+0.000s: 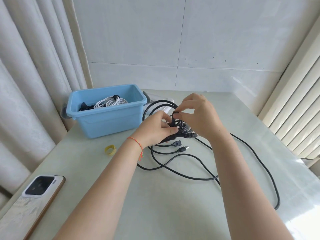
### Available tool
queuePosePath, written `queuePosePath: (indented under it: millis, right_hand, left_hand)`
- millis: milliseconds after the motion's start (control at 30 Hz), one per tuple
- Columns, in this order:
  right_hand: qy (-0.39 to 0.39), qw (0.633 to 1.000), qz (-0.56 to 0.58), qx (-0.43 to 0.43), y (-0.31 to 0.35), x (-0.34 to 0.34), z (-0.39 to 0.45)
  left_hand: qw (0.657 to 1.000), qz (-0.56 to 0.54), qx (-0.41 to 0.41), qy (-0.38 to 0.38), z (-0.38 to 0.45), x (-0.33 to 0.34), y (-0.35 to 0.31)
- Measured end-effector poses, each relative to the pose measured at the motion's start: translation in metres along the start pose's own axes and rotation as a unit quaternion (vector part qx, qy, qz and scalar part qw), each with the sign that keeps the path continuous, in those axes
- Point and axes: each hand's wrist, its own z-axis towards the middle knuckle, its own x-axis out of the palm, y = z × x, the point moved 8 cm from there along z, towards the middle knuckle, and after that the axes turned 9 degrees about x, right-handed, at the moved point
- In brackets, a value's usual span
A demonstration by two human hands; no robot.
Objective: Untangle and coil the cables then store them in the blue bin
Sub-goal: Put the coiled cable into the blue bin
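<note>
The left hand [158, 126] grips a coiled black cable bundle [180, 127]; the right hand [199, 113] pinches a black strap [173, 118] over it. Two loose plugs [180, 147] lie just below the grip. One blue bin [105, 110], left of the grip, holds one white coil [110, 102].

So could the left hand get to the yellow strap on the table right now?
Probably not at once: the left hand grips the black cable bundle. The yellow strap lies uncovered beside that wrist, so once freed, likely yes.
</note>
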Motion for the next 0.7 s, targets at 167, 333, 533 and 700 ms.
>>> queuePosePath:
  millis: [167,333,533,700]
  right_hand:
    - [0.045,0.999,0.019,-0.019,0.018,0.013,-0.008]
    - [0.120,0.991,0.060,-0.025,0.019,0.027,-0.014]
    - [0.161,0.983,-0.073,-0.042,0.015,0.041,-0.017]
    - [0.170,0.979,-0.099,-0.055,0.019,0.041,-0.019]
  left_hand:
    - [0.997,-0.077,-0.014,-0.004,-0.001,-0.005,0.011]
    - [0.966,-0.253,-0.042,-0.020,-0.004,-0.011,0.020]
    - [0.952,-0.298,-0.069,-0.028,-0.004,-0.012,0.029]
    - [0.958,-0.283,-0.049,-0.005,-0.006,-0.012,0.024]
